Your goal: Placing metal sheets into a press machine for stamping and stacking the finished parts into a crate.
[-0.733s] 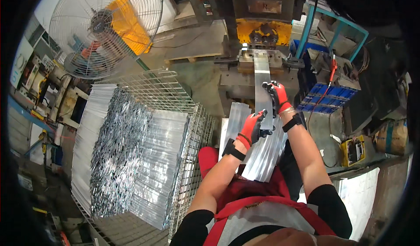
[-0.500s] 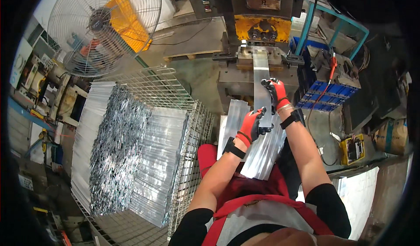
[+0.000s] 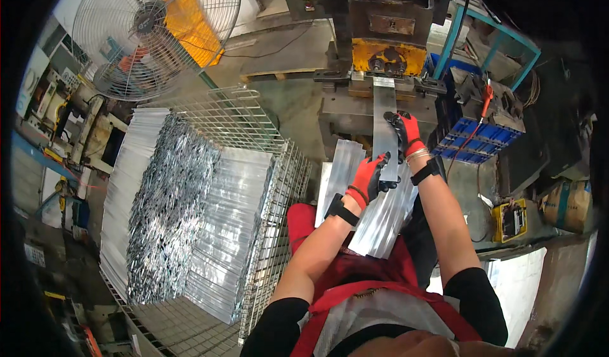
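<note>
While a big round fan [image 3: 150,17] stands at the upper left with a yellow sheet [image 3: 193,27] seen behind its wire guard, a wire basket [image 3: 268,255] sits below it, loaded with shiny metal strips [image 3: 171,211] packed in three bands, the middle one showing a glittering mass of edges. Right of the basket, between it and the person's legs, a pile of loose strips [image 3: 384,227] lies in front of the person, fanned out a little, with more strips [image 3: 342,170] just beside it on the left. Above this pile is the left hand [image 3: 369,177], in a red glove with black fingers; those fingers are bent around the near end of a single long metal strip [image 3: 385,112], gripping it. The strip runs straight away from the person, its far end at the metal block under a dark press [image 3: 392,26] with a worn yellow panel [image 3: 363,53]; how far in that end sits, I cannot tell. The right hand [image 3: 406,132], gloved alike, pinches the strip's right edge farther along, its fingers curled, the underside ones hidden. Farther right stand blue crates [image 3: 472,142] with a red air gun [image 3: 487,100] against them, then a small yellow box [image 3: 497,227] and a brown sack [image 3: 566,206].
</note>
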A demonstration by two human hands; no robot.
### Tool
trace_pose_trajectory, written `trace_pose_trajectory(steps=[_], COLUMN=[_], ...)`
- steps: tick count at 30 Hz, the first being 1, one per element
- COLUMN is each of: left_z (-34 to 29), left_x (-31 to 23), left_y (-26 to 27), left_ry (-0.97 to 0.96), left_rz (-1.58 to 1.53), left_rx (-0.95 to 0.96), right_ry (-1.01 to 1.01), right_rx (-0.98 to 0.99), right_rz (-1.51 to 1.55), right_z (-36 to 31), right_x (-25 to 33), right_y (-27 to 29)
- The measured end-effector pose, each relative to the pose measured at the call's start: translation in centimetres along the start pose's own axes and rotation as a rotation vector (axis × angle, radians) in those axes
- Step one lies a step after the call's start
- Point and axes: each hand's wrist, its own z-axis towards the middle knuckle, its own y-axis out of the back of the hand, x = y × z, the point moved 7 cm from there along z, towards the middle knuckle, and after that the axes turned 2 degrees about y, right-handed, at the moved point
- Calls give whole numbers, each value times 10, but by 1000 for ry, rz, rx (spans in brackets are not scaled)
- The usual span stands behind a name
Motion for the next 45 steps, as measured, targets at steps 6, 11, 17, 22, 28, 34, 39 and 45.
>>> trace_pose_trajectory(steps=[6,11,17,22,28,34,39,45], left_z=[17,-21,-75,-112,-23,-22,-2,4], left_x=[7,-3,-82,-143,-55,17,5,5], left_y=[8,38,16,-27,75,3,-6,-3], left_ry=[-16,-48,-391,-1029,-435,267,135,83], left_rz=[-32,239,1797,1630,733,73,-13,35], left_rx=[167,83,-95,-396,-132,400,356,295], right_ry=[135,410,1207,868,139,185,18,27], right_rx=[98,-113,100,334,126,141,153,233], right_rz=[240,-462,-1364,-1208,-252,58,158,126], right_z=[14,-32,-148,-112,-57,-1,19,28], right_x=[-13,17,123,76,37,2,-1,-9], right_y=[-2,14,-30,-4,10,9,1,6])
